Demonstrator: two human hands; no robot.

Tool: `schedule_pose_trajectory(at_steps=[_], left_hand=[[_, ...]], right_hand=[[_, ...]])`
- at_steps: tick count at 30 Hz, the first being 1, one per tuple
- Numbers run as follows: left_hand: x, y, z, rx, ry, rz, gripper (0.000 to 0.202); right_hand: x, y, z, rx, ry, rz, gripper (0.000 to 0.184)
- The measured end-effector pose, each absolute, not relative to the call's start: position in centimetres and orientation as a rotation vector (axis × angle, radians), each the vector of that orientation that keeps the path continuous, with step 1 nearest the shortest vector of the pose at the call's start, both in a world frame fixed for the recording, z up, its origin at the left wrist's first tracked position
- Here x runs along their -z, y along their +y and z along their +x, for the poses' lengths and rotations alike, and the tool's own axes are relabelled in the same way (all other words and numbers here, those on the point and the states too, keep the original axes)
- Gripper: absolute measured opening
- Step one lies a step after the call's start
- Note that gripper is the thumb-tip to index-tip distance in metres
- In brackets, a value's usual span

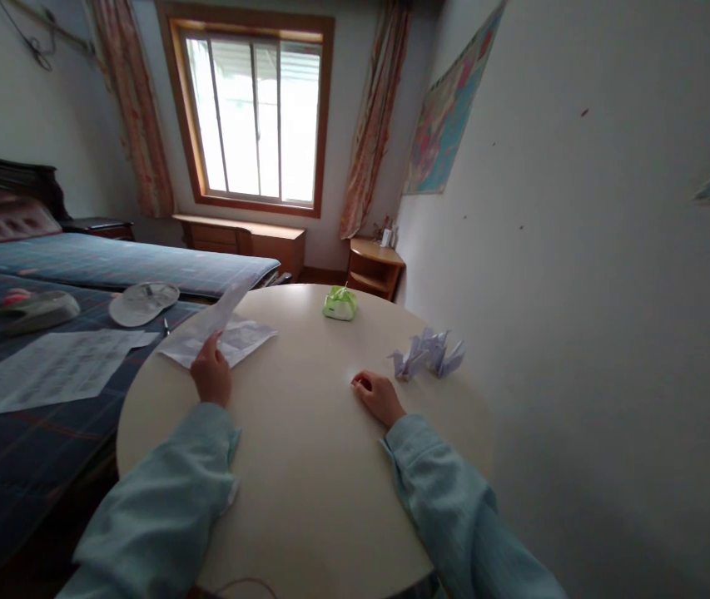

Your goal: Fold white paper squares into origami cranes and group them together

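Sleeves (161, 499) on table (305, 499): left hand (211, 374) pinches unfolded sheet (239, 337) at table's left edge; right hand (379, 395) curled, empty; cranes (429, 353) finished near table's right.

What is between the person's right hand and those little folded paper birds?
Nothing: only bare tabletop separates the right hand from the folded paper birds, as the head view shows.

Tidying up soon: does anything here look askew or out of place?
The printed sheets held by the left hand overhang the edge of the round table, one lifted askew. Nothing looks spilled or damaged.
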State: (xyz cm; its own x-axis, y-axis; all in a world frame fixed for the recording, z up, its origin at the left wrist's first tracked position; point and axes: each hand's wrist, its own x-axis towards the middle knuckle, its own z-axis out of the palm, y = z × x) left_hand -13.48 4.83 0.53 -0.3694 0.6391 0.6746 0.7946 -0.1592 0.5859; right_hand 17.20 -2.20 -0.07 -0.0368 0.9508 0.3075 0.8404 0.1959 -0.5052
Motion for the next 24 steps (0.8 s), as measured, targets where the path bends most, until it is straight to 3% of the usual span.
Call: schedule_pose_trajectory(at_steps=[4,10,14,21,24], left_hand=[[-0.6,3.6,-10.8,1.608,-1.536,-2.055,0.037],[-0.4,1.6,-6.8,1.004,-1.499,-2.71,0.033],[-0.3,1.1,-6.1,0.841,-1.425,-2.859,0.031],[0.2,-0.5,-4.3,1.137,-1.348,-3.078,0.026],[-0.2,-1.3,-3.8,1.213,-1.407,-3.208,0.026]], right_hand=[[0.4,-2.1,17.3,-0.261,-1.877,-1.621,0.017],[1.0,-1.8,17.1,-0.093,-1.688,-1.477,0.015],[1.1,-2.0,16.5,0.106,-1.64,-1.324,0.02],[1.5,-1.8,16.2,-0.005,-1.953,-1.222,0.044],[1.3,-1.8,16.3,-0.108,-1.983,-1.298,0.038]])
